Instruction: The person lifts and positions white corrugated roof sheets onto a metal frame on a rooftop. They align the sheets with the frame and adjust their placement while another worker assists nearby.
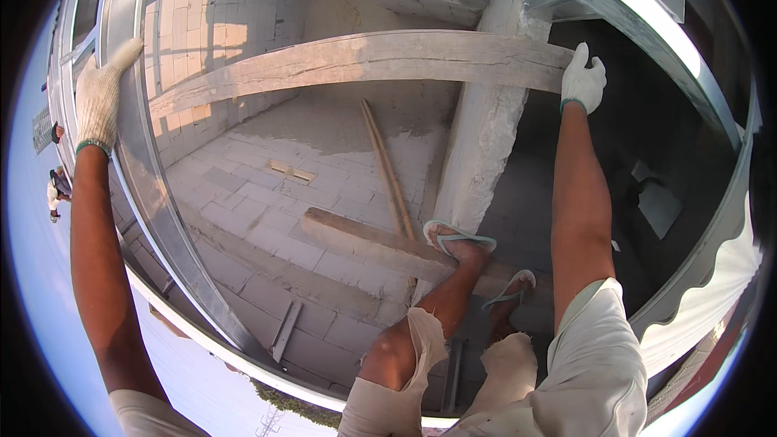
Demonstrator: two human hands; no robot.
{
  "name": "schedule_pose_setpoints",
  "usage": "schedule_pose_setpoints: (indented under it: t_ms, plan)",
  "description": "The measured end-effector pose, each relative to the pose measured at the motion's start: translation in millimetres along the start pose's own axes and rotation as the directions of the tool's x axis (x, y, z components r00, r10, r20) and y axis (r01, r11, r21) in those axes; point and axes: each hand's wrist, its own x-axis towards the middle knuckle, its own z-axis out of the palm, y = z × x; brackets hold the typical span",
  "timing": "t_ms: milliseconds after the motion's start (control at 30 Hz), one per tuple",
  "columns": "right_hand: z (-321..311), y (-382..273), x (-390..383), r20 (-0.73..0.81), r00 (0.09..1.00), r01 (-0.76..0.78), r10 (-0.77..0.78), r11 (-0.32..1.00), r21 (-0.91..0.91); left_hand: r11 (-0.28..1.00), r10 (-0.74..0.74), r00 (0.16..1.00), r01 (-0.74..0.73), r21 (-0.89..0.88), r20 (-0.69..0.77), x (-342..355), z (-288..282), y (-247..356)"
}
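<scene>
My left hand (101,101), in a white knit glove with a green cuff, is closed on a silver metal channel (146,137) at the left. Its thumb lies over the channel's face; the other fingers are mostly hidden. Spanning the opening in front of me is a long, cracked wooden plank (364,61). At the plank's right end is my right hand (584,85), gloved the same way, with bent fingers closed about that end. Part of this grip is hidden. The plank's left end reaches the metal channel.
My sandalled feet stand on a lower wooden beam (372,243) high above a block floor (243,186). A rough concrete wall top (481,146) divides the drop. Long thin poles (387,166) lean below. Metal framing (647,16) curves overhead; white sheeting (704,291) hangs right. People (58,186) are far left.
</scene>
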Motion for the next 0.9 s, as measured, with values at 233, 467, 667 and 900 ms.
schedule_pose_setpoints:
  t_ms: [233, 467, 667, 900]
  plan:
    - [-208, -128, -145, -0.459, 0.465, 0.848, -0.757, 0.529, -0.014, 0.990, -0.012, 0.999, 0.018, 0.143, -0.047, -20, -14, 32]
    - [-282, -229, -90, 0.219, 0.707, 0.700, -0.672, 0.621, -0.353, 0.988, -0.151, 0.985, 0.152, -0.002, 0.080, -26, -45, 28]
    - [-283, -238, -62, 0.350, 0.688, 0.724, -0.636, 0.563, -0.399, 0.981, -0.170, 0.972, 0.182, -0.062, 0.163, -24, -51, 35]
    - [-287, -240, -50, 0.485, 0.689, 0.722, -0.538, 0.563, -0.401, 0.974, -0.170, 0.970, 0.192, -0.123, 0.172, -25, -53, 32]
